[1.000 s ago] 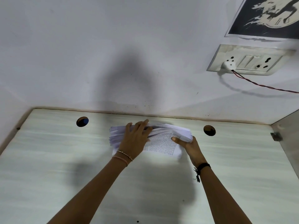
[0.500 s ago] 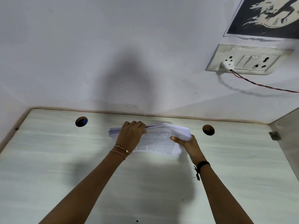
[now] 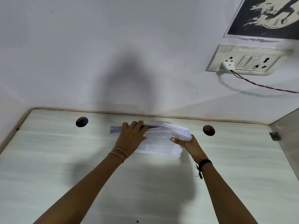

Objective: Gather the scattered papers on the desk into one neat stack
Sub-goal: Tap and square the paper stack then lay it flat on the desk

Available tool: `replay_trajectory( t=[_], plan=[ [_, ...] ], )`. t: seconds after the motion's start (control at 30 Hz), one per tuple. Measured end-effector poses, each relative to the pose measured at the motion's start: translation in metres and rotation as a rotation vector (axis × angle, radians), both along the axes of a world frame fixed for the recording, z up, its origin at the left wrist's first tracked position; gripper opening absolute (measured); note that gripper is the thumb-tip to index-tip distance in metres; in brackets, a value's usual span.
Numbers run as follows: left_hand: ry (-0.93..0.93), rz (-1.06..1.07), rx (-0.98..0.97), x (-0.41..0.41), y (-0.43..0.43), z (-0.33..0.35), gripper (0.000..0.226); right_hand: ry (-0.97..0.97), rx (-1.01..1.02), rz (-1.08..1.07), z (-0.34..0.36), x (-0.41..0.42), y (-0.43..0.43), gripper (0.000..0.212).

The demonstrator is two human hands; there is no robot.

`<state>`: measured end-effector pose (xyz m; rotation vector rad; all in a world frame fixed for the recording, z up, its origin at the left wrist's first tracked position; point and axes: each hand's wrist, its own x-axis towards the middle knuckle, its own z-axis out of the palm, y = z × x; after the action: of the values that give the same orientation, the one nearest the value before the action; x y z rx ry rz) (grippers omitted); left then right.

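A thick bundle of white printed papers point(image 3: 159, 143) stands on its lower edge on the pale desk point(image 3: 48, 159), near the back wall, tilted toward me so the printed front sheet shows. My left hand point(image 3: 131, 138) curls its fingers over the bundle's top edge at the left. My right hand point(image 3: 188, 143) grips the right end, thumb on the front sheet and fingers behind. The sheets fan out unevenly along the top and the left side.
Two round cable holes point(image 3: 82, 122) point(image 3: 208, 130) are cut in the desk on either side of the bundle. A wall socket point(image 3: 246, 60) with a white plug and a red-black wire is at upper right, below a dark poster point(image 3: 267, 16). A side panel point(image 3: 288, 135) bounds the desk on the right.
My left hand's fingers went from spread flat on the front of the bundle to curled over its top edge. The bundle stands a little more upright. My right hand has kept its grip.
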<state>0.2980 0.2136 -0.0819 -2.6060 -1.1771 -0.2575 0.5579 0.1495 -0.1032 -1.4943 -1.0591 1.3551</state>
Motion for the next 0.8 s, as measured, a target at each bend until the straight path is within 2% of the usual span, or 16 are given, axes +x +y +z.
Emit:
replay_trajectory(
  t=[0.1,0.17,0.3,0.43,0.53,0.63,0.67,0.8],
  plan=[
    [-0.085,0.041,-0.055,-0.015,0.002,0.008,0.074,-0.053,-0.006,-0.011,-0.006,0.001,0.001,0.037],
    [-0.142,0.130,-0.135,-0.035,0.009,0.011,0.080,-0.076,0.002,-0.038,-0.011,0.000,0.000,0.045],
    [-0.184,0.324,-0.314,-0.076,0.028,0.003,0.042,-0.045,0.009,-0.075,-0.006,-0.001,0.001,0.031],
    [-0.761,0.570,-0.752,-0.090,0.025,0.005,0.048,-0.012,0.036,-0.086,0.003,0.000,0.000,0.038],
    [-0.821,0.561,-0.954,-0.085,0.015,0.000,0.048,0.011,0.048,-0.087,0.007,0.002,0.001,0.029],
    [-0.923,0.538,-1.037,-0.073,0.006,-0.003,0.075,0.006,0.061,-0.090,0.008,0.002,0.002,0.028],
    [-0.954,0.547,-1.028,-0.069,0.005,-0.006,0.076,0.002,0.057,-0.111,0.008,0.000,0.003,0.026],
    [-1.043,0.635,-0.877,-0.046,0.003,-0.010,0.023,-0.012,0.078,-0.327,0.012,-0.012,0.010,0.009]
  ],
)
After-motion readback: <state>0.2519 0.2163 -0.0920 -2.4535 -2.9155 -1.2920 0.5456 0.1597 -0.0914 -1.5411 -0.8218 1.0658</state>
